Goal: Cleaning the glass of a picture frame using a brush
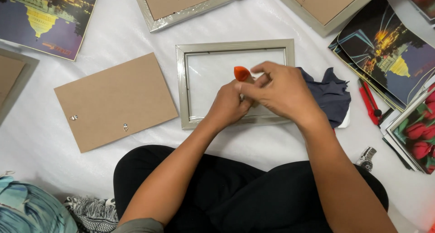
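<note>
Both hands' grip closed together on a small orange-tipped tool [241,73]: left hand [230,104] low, right hand [281,90] over it, above the empty silver picture frame [235,46] on the white-covered floor [113,38].

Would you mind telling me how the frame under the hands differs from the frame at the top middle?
The open frame under the hands shows clear glazing with the white sheet through it, while the top frame is closed by a brown backing board with a metal hanger. The open frame lies square to the person and wholly in view; the top frame is tilted and cut off by the picture edge. Both have pale silver-grey mouldings.
</note>
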